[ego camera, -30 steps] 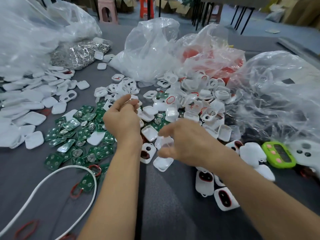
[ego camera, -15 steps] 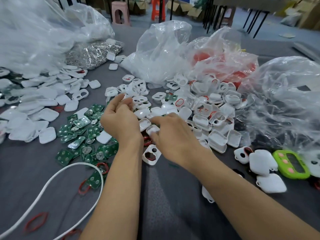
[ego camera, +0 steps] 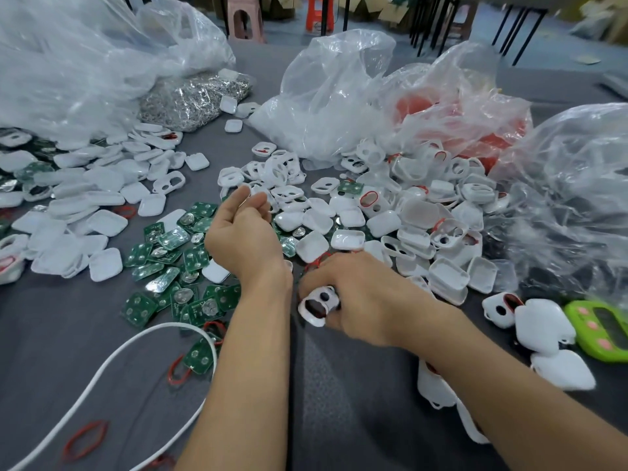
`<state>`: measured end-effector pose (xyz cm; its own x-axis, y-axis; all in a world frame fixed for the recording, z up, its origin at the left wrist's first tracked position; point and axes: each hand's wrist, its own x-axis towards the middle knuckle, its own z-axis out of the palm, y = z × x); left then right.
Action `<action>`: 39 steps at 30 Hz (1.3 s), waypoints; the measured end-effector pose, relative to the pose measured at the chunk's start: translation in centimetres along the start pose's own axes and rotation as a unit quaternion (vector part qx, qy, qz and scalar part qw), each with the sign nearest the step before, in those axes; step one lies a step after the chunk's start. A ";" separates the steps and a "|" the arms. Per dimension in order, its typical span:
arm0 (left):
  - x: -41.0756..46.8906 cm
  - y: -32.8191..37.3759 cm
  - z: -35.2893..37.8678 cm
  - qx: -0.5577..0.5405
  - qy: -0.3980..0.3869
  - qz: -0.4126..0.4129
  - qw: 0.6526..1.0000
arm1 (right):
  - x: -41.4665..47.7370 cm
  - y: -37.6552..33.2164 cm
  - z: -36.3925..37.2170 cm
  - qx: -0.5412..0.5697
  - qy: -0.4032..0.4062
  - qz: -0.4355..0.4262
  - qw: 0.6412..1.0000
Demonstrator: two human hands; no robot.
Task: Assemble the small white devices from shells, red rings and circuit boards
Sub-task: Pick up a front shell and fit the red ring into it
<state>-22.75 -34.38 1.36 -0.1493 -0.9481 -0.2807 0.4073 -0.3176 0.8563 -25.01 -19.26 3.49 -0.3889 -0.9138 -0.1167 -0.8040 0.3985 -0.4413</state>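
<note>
While the right hand (ego camera: 367,297) curls its fingers round a white shell (ego camera: 319,305), holes facing up, a red ring (ego camera: 316,261) lies just beyond its knuckles. The left hand (ego camera: 243,234) hangs beside it, fingers loosely bent toward the thumb; whether they pinch anything cannot be told. Green boards (ego camera: 137,254) lie scattered leftward. Loose shells (ego camera: 390,226) heap toward the desk's (ego camera: 339,402) far right, below clear bags (ego camera: 333,96).

Pink stool (ego camera: 245,18), orange stool (ego camera: 317,13) beyond grey table (ego camera: 339,402); black table legs (ego camera: 417,22) (far side); cardboard boxes (ego camera: 360,5); bluish-grey floor (ego camera: 557,45)
</note>
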 end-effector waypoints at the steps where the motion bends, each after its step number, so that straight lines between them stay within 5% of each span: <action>1: 0.0 0.1 0.0 0.002 -0.004 0.001 1.000 | -0.2 0.4 -0.2 0.045 0.039 0.027 0.998; 3: -0.1 0.2 0.1 0.006 -0.041 -0.001 0.999 | -0.5 0.9 -0.7 0.258 0.119 0.088 0.955; 6: -1.2 0.5 0.6 0.046 -0.226 -0.048 0.972 | 0.0 1.4 -1.4 0.632 0.163 0.143 0.744; 8: -2.6 0.4 0.8 0.103 -0.365 -0.088 0.921 | 0.3 1.7 -2.3 0.737 0.141 0.147 0.644; 12: -2.8 0.3 0.5 0.080 -0.494 -0.170 0.849 | 0.2 2.3 -3.8 0.796 0.108 0.122 0.583; 16: -3.2 0.5 0.4 0.019 -0.517 -0.264 0.814 | 0.3 2.4 -3.9 0.779 0.127 0.135 0.599; 23: -2.8 0.0 0.3 0.022 -0.569 -0.183 0.801 | 1.5 2.0 -3.0 0.620 0.275 0.233 0.697; 27: -2.9 -0.3 0.6 0.010 -0.498 -0.183 0.848 | 1.4 1.9 -2.7 0.601 0.255 0.238 0.720; 29: -2.4 -0.5 0.9 -0.007 -0.408 -0.191 0.893 | 1.2 2.6 -2.3 0.485 0.298 0.258 0.780; 32: -1.3 -0.4 0.9 -0.067 -0.320 -0.188 0.926 | 0.4 3.4 -2.0 0.086 0.276 0.242 0.926; 36: -1.0 0.0 0.6 -0.066 -0.306 -0.190 0.931 | 0.4 2.7 -1.0 -0.084 0.208 0.237 0.945; 39: -1.5 0.3 0.7 -0.072 -0.386 -0.266 0.880 | 0.2 3.1 -0.8 0.014 0.242 0.216 0.946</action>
<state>-23.01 -33.03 2.33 -0.8985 -0.3908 -0.2001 0.1964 -0.7654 0.6128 -27.94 -18.16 2.77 -0.8446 -0.5206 0.1252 -0.5127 0.7188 -0.4695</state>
